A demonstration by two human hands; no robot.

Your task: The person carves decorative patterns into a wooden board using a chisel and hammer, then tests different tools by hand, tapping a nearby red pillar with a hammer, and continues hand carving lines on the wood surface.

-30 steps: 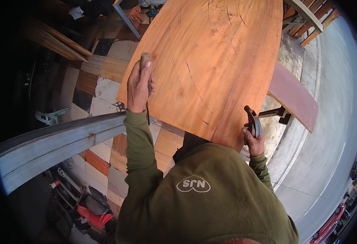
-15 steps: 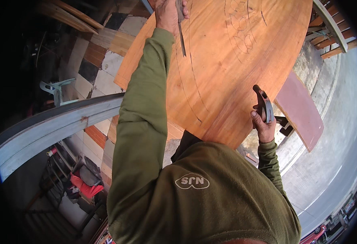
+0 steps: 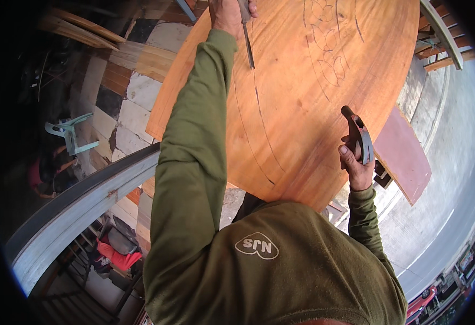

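A broad, varnish-toned wooden panel (image 3: 302, 151) lies before me, with curved pencil lines and a looping drawn pattern near its far edge. My left hand (image 3: 227, 19) reaches to its far left part, fingers wrapped round the handle of a narrow-bladed chisel (image 3: 249, 50). The chisel's tip points back toward me, by one of the drawn curves; whether it touches the wood I cannot tell. At the panel's right edge my right hand (image 3: 359, 172) grips a dark metal hand plane (image 3: 363, 140), tilted on its side, its rounded knob facing away from me.
A reddish board (image 3: 405, 154) lies beyond the panel's right edge. A pale beam (image 3: 86, 208) crosses at left. Past it are a light-green plastic chair (image 3: 72, 132) and a person (image 3: 48, 170) low on the tiled floor. A slatted wooden piece (image 3: 446, 35) stands far right, near a road.
The view has shifted slightly, and the person at left has come into sight. Both hands keep their grips; the chisel and hand plane sit in nearly the same places over the panel.
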